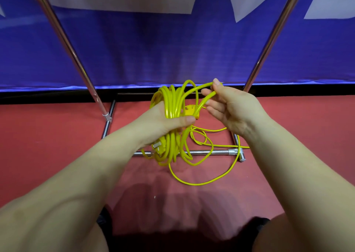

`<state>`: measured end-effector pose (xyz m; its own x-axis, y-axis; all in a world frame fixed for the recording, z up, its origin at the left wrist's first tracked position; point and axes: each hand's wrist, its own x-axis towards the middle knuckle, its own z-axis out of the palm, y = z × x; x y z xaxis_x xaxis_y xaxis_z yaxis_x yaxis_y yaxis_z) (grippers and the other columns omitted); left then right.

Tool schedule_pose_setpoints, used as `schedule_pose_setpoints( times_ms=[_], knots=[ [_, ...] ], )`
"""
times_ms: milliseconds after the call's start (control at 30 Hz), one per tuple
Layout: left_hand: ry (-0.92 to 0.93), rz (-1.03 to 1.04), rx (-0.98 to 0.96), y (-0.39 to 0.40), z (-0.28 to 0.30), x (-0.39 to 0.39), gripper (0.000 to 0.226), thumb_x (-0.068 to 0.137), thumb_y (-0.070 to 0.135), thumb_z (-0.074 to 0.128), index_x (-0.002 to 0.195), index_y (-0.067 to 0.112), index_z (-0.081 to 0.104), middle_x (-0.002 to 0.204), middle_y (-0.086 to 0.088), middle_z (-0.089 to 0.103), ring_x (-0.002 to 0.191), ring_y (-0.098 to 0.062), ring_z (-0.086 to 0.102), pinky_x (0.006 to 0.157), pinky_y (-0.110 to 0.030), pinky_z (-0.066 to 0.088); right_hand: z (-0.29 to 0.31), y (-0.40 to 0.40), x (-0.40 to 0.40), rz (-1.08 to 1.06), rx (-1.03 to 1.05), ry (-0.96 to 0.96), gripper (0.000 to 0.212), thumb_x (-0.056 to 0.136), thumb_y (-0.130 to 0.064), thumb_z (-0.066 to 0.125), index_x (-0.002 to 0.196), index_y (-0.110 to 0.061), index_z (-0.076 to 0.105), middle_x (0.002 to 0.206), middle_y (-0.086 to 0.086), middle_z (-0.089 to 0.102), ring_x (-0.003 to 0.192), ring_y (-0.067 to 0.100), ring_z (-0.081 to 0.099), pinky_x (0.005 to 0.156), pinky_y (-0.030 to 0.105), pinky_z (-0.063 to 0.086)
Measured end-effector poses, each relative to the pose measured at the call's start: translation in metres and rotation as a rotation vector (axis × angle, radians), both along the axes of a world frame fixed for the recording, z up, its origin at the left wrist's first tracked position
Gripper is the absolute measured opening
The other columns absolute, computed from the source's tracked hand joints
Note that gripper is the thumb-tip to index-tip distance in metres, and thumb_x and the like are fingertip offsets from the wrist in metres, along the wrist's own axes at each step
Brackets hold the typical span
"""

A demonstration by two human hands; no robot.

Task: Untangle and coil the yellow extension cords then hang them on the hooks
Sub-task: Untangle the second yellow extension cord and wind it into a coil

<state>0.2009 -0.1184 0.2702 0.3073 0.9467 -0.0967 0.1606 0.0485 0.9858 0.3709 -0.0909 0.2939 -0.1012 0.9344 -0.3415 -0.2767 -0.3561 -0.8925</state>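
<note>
My left hand (163,123) grips a bundle of several loops of the yellow extension cord (172,105), thumb across the front. A white-pronged plug (158,145) hangs just below that hand. My right hand (228,107) pinches one strand of the same cord between thumb and fingers, at the top right of the coil. A yellow socket block (190,110) shows partly behind the loops. Loose cord (203,182) trails down onto the red floor in wide curves. No hooks are in view.
A chrome rack frame stands around the cord: a slanted left pole (63,38), a slanted right pole (272,38) and a low base bar (207,152) on the red floor (48,146). A blue banner (163,50) hangs behind. My knees are at the bottom edge.
</note>
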Motion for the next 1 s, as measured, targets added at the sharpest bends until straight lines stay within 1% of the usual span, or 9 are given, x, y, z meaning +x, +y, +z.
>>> schedule_pose_setpoints(
  times_ms=[67,133,233,300,467,600,700,867,1000],
  knots=[
    [-0.027,-0.061,-0.023,-0.004,0.002,0.004,0.020,0.072,0.020,0.068,0.083,0.011,0.054,0.063,0.010,0.056,0.058,-0.002,0.052,0.059,-0.015,0.046,-0.003,0.001,0.001,-0.020,0.006,0.004,0.017,0.092,-0.032,0.055,0.085,-0.017,0.062,0.065,-0.011,0.071,0.054,0.000,0.065,0.050,0.013,0.050],
    [-0.036,-0.078,-0.046,-0.005,0.001,0.005,0.032,0.069,0.023,0.069,0.096,0.009,0.059,0.078,0.000,0.061,0.071,-0.008,0.058,0.069,-0.024,0.051,-0.004,0.002,0.002,-0.029,0.000,0.014,0.019,0.091,-0.032,0.056,0.087,-0.015,0.062,0.064,-0.010,0.071,0.054,0.001,0.065,0.050,0.013,0.050],
    [-0.005,-0.033,-0.060,-0.003,-0.001,0.003,0.010,0.079,0.016,0.068,0.081,0.018,0.058,0.064,0.002,0.060,0.058,-0.008,0.058,0.059,-0.023,0.050,-0.003,0.001,0.002,-0.032,-0.004,0.034,0.023,0.091,-0.035,0.055,0.084,-0.014,0.061,0.066,-0.007,0.071,0.053,0.002,0.065,0.053,0.016,0.053],
    [-0.002,0.022,-0.054,-0.002,-0.002,0.003,0.015,0.082,0.013,0.066,0.075,0.018,0.054,0.059,0.001,0.058,0.053,-0.009,0.057,0.053,-0.022,0.049,-0.001,0.000,0.003,-0.008,0.024,-0.004,0.026,0.091,-0.041,0.053,0.084,-0.016,0.060,0.072,-0.005,0.071,0.057,0.006,0.067,0.056,0.018,0.055],
    [-0.182,0.276,-0.125,0.004,-0.001,0.002,0.014,0.085,0.015,0.063,0.074,0.015,0.054,0.052,0.000,0.055,0.046,-0.010,0.054,0.045,-0.019,0.047,-0.011,-0.013,-0.002,0.370,0.193,-0.533,0.032,0.082,-0.045,0.060,0.086,-0.014,0.061,0.079,0.001,0.069,0.064,0.014,0.064,0.072,0.032,0.053],
    [-0.291,0.420,-0.212,0.009,-0.001,-0.003,0.023,0.087,0.023,0.062,0.069,0.012,0.054,0.044,0.001,0.055,0.043,-0.014,0.057,0.042,-0.020,0.048,-0.034,-0.024,-0.009,0.681,0.350,-0.886,0.028,0.073,-0.029,0.077,0.091,-0.017,0.058,0.078,-0.009,0.058,0.060,0.002,0.051,0.056,0.009,0.040],
    [-0.302,0.460,-0.244,0.011,-0.004,-0.004,0.024,0.086,0.027,0.063,0.070,0.011,0.056,0.046,-0.001,0.057,0.046,-0.016,0.059,0.044,-0.021,0.049,-0.039,-0.021,-0.007,0.700,0.455,-1.046,0.029,0.074,-0.021,0.077,0.094,-0.018,0.056,0.085,-0.006,0.056,0.066,0.000,0.048,0.057,0.010,0.037],
    [-0.309,0.524,-0.318,0.015,-0.005,-0.012,0.031,0.086,0.035,0.063,0.067,0.011,0.055,0.052,-0.003,0.055,0.044,-0.017,0.055,0.050,-0.025,0.046,-0.041,-0.024,-0.008,0.642,0.650,-1.200,0.018,0.086,-0.017,0.064,0.103,-0.014,0.058,0.088,-0.007,0.056,0.085,0.016,0.057,0.077,0.031,0.046],
    [-0.339,0.556,-0.346,0.018,0.001,-0.020,0.035,0.086,0.039,0.060,0.065,0.011,0.056,0.050,-0.003,0.051,0.033,-0.015,0.051,0.035,-0.020,0.041,-0.034,-0.025,-0.007,0.471,0.764,-1.222,0.017,0.090,-0.017,0.054,0.107,-0.015,0.056,0.097,0.000,0.064,0.090,0.022,0.057,0.072,0.030,0.040]
  ],
)
